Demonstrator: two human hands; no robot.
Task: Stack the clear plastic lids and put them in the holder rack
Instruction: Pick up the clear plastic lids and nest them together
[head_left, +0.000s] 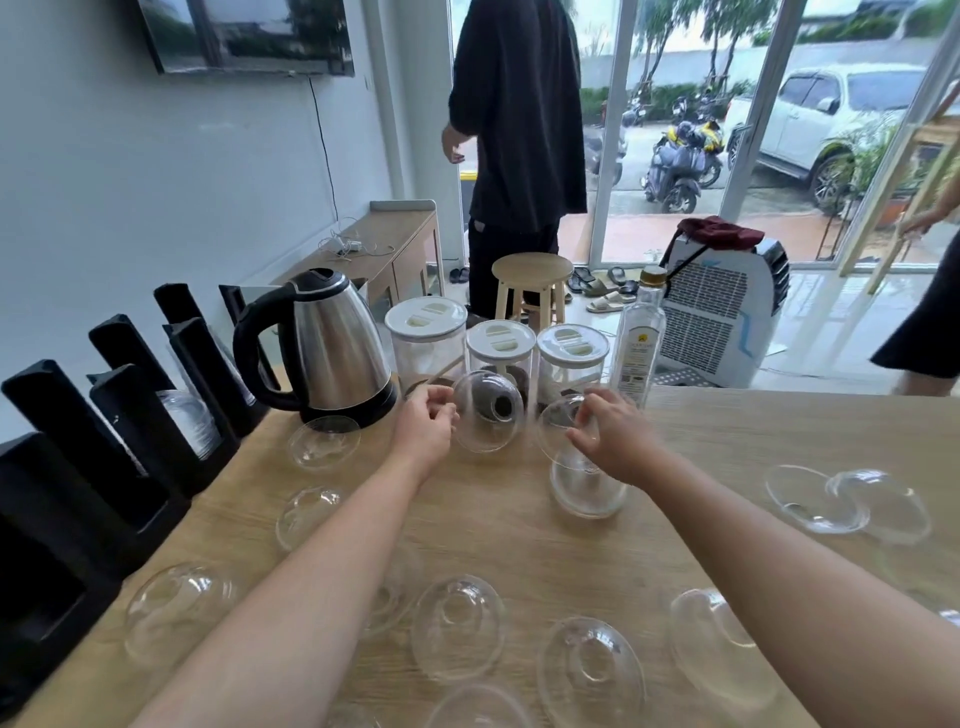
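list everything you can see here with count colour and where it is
dome lids: about a dozen loose, clear, scattered over the table, plus one in each hand
table: one, light wood, foreground
holder rack: one, black, left table edge, some clear lids already in a slot
kettle: one, steel with black handle, back left of table
jars: three, clear with white lids, behind the hands
bottle: one, clear, right of the jars
stool: one, light wood, on the floor beyond the table
standing person: one, dark clothes, by the glass door
left hand: holds a lid
right hand: holds a lid
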